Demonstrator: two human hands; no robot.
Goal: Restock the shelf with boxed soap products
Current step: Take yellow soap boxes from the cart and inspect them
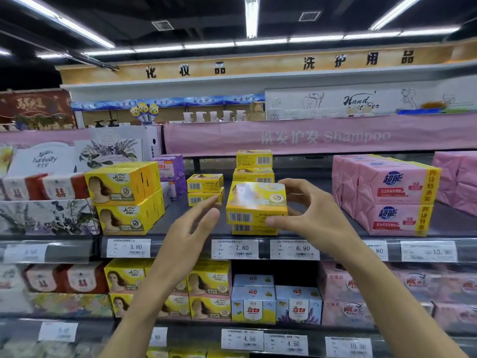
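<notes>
Right hand (pixel 307 210): pinches the yellow soap box (pixel 256 202) at its right end, with the thumb on the lower front edge and the fingers curled over the top.
Left hand (pixel 192 228): spread with fingers straight, just beside the box's left end; contact cannot be made out.
Box position: at the front of the middle shelf (pixel 264 250), directly over another yellow box (pixel 254 229); whether it rests on that one cannot be told.
Neighbours: a rear stack (pixel 254 164) of the same boxes stands behind, a shorter pair (pixel 205 188) is to the left, and pink soap packs (pixel 392 197) are well apart on the right.
Step in hand: likely seating the box on the front stack.
Doing it well: lower the box flat, not corner first. Square its edges with the box beneath and keep the barcode side forward to match. Let the left hand steady the free end. Ease the thumb out last, so the lower box is not dragged over the rail.
</notes>
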